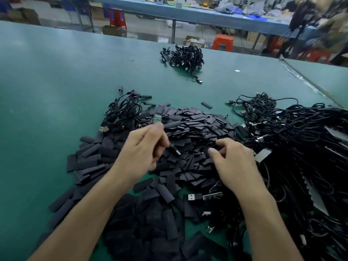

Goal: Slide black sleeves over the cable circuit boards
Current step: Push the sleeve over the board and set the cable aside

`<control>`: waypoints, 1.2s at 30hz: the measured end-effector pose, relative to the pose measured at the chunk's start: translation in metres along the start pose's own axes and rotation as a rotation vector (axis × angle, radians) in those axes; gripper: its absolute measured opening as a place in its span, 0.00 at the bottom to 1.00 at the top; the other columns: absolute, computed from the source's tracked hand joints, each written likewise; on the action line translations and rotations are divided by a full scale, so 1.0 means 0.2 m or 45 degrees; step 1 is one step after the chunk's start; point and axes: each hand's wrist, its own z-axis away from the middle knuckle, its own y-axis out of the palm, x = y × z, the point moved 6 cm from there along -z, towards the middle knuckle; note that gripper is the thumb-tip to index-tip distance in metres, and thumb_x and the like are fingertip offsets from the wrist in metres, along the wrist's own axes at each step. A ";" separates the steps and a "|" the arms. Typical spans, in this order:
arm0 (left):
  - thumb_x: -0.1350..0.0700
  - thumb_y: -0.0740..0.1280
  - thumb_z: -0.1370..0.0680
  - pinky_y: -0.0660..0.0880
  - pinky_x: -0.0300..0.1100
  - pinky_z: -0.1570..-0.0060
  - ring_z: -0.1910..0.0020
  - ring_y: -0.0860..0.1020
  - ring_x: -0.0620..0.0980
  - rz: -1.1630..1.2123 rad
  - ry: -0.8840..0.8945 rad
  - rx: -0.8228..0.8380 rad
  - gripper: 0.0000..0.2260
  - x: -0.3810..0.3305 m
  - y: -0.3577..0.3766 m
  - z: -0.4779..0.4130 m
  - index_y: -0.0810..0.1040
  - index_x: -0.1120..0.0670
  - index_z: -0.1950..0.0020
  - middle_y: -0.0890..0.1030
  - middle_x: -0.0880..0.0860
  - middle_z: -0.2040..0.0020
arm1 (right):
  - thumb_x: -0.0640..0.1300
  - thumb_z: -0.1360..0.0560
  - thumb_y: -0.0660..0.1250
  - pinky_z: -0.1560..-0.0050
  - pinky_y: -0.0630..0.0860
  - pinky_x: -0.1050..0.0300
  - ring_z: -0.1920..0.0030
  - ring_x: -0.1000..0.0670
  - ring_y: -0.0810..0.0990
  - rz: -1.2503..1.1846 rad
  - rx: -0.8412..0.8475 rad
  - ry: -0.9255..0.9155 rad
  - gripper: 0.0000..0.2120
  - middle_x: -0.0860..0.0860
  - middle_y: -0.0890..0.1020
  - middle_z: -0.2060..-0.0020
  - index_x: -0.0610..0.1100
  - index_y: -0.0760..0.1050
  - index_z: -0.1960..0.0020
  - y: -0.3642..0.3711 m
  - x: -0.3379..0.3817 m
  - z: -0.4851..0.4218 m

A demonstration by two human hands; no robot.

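Observation:
A wide heap of flat black sleeves (192, 127) covers the green table (56, 87) in front of me. My left hand (143, 153) grips a cable: its green circuit board (157, 118) sticks up above my fingers and its USB plug (175, 150) pokes out to the right. My right hand (231, 162) is on the heap, thumb and fingers pinching one black sleeve (207, 150). The two hands are a short gap apart.
A big tangle of black cables (301, 147) with bare boards lies at the right. A small bunch of cables (124, 110) lies at the left of the heap, and another bundle (183, 58) lies farther back. Stools and a blue bench stand beyond the table's edge.

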 end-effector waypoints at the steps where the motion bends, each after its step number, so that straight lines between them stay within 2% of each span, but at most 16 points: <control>1: 0.53 0.59 0.15 0.63 0.36 0.79 0.76 0.64 0.45 -0.026 -0.003 0.047 0.19 0.02 0.02 0.00 0.82 0.53 0.62 0.71 0.49 0.72 | 0.54 0.21 0.66 0.45 0.76 0.53 0.45 0.49 0.78 0.033 0.024 0.011 0.17 0.50 0.80 0.46 0.47 0.77 0.35 0.03 -0.01 0.00; 3: 0.53 0.61 0.17 0.66 0.36 0.78 0.75 0.68 0.44 -0.064 -0.021 0.070 0.14 0.05 0.03 0.01 0.86 0.51 0.54 0.73 0.48 0.70 | 0.53 0.22 0.67 0.46 0.75 0.54 0.46 0.50 0.78 0.052 0.031 -0.001 0.13 0.50 0.80 0.46 0.49 0.80 0.41 0.05 -0.01 0.00; 5: 0.53 0.61 0.16 0.63 0.36 0.79 0.75 0.66 0.45 -0.115 -0.054 0.070 0.14 0.09 0.05 0.00 0.85 0.52 0.52 0.69 0.49 0.71 | 0.51 0.23 0.69 0.53 0.73 0.57 0.52 0.52 0.78 -0.002 -0.031 -0.042 0.06 0.52 0.80 0.51 0.50 0.81 0.49 0.04 0.00 0.00; 7: 0.52 0.58 0.15 0.60 0.33 0.78 0.78 0.62 0.43 -0.223 -0.078 0.089 0.17 0.13 0.07 0.00 0.81 0.55 0.57 0.66 0.46 0.74 | 0.48 0.23 0.70 0.58 0.71 0.59 0.58 0.55 0.78 -0.082 -0.106 -0.081 0.02 0.55 0.81 0.58 0.52 0.79 0.54 0.02 0.00 0.01; 8: 0.52 0.57 0.15 0.59 0.32 0.78 0.78 0.62 0.41 -0.270 -0.085 0.093 0.18 0.14 0.08 0.01 0.77 0.55 0.61 0.66 0.42 0.75 | 0.47 0.22 0.69 0.61 0.71 0.61 0.61 0.58 0.77 -0.129 -0.143 -0.094 0.03 0.56 0.80 0.61 0.52 0.77 0.55 0.01 0.00 0.02; 11: 0.50 0.55 0.15 0.58 0.30 0.78 0.78 0.59 0.41 -0.251 -0.083 0.076 0.20 0.15 0.10 0.02 0.67 0.51 0.67 0.63 0.43 0.75 | 0.45 0.22 0.68 0.63 0.71 0.70 0.63 0.62 0.78 -0.262 -0.224 -0.161 0.03 0.61 0.79 0.65 0.52 0.79 0.52 -0.01 0.01 0.03; 14: 0.48 0.54 0.21 0.58 0.30 0.77 0.77 0.60 0.41 -0.165 -0.070 0.083 0.16 0.13 0.10 0.02 0.70 0.52 0.66 0.64 0.42 0.75 | 0.43 0.23 0.70 0.59 0.71 0.75 0.58 0.64 0.80 -0.425 -0.156 -0.350 0.10 0.64 0.80 0.62 0.52 0.81 0.42 0.00 0.07 0.05; 17: 0.44 0.58 0.23 0.62 0.38 0.70 0.74 0.65 0.41 -0.233 -0.035 0.077 0.15 0.14 0.11 0.02 0.76 0.53 0.61 0.68 0.41 0.73 | 0.44 0.24 0.72 0.64 0.71 0.71 0.64 0.58 0.79 -0.650 -0.003 -0.477 0.14 0.60 0.82 0.62 0.60 0.79 0.43 0.02 0.11 0.09; 20: 0.39 0.62 0.24 0.67 0.54 0.65 0.67 0.69 0.45 -0.332 0.062 0.115 0.22 0.13 0.14 0.03 0.74 0.59 0.56 0.71 0.45 0.67 | 0.43 0.27 0.75 0.61 0.76 0.64 0.61 0.57 0.81 -0.759 0.059 -0.515 0.13 0.61 0.83 0.61 0.60 0.80 0.49 0.04 0.12 0.10; 22: 0.39 0.63 0.24 0.70 0.51 0.65 0.67 0.70 0.45 -0.394 0.098 0.101 0.20 0.12 0.14 0.03 0.75 0.58 0.55 0.72 0.45 0.68 | 0.42 0.28 0.76 0.57 0.78 0.61 0.57 0.58 0.82 -0.788 0.067 -0.517 0.13 0.61 0.84 0.59 0.59 0.81 0.51 0.03 0.12 0.10; 24: 0.43 0.64 0.22 0.68 0.45 0.66 0.69 0.69 0.44 -0.403 0.104 0.092 0.18 0.13 0.14 0.02 0.75 0.58 0.55 0.72 0.44 0.69 | 0.42 0.29 0.77 0.55 0.78 0.63 0.54 0.58 0.82 -0.803 0.068 -0.517 0.13 0.62 0.84 0.58 0.58 0.82 0.51 0.02 0.12 0.10; 27: 0.50 0.63 0.17 0.65 0.45 0.66 0.70 0.66 0.45 -0.349 0.063 0.158 0.17 0.14 0.16 0.02 0.73 0.63 0.57 0.70 0.46 0.69 | 0.42 0.32 0.79 0.55 0.78 0.65 0.55 0.58 0.83 -0.802 0.090 -0.499 0.15 0.61 0.84 0.58 0.57 0.82 0.50 0.03 0.13 0.11; 29: 0.49 0.61 0.17 0.63 0.40 0.68 0.72 0.64 0.43 -0.298 0.023 0.172 0.18 0.14 0.17 0.02 0.72 0.61 0.60 0.67 0.43 0.72 | 0.41 0.33 0.80 0.55 0.78 0.66 0.56 0.58 0.84 -0.796 0.088 -0.502 0.15 0.61 0.85 0.58 0.54 0.83 0.51 0.03 0.13 0.11; 32: 0.46 0.55 0.22 0.60 0.33 0.74 0.75 0.61 0.42 -0.176 -0.083 0.187 0.18 0.14 0.16 0.02 0.74 0.55 0.64 0.64 0.44 0.73 | 0.41 0.33 0.80 0.55 0.78 0.67 0.56 0.58 0.84 -0.803 0.038 -0.489 0.14 0.61 0.85 0.58 0.53 0.83 0.51 0.03 0.13 0.10; 36: 0.49 0.55 0.23 0.61 0.35 0.72 0.74 0.62 0.43 -0.235 -0.061 0.236 0.17 0.13 0.17 0.02 0.73 0.54 0.67 0.66 0.44 0.74 | 0.40 0.32 0.80 0.58 0.74 0.69 0.57 0.58 0.83 -0.897 0.053 -0.454 0.15 0.59 0.85 0.57 0.54 0.83 0.50 0.03 0.11 0.09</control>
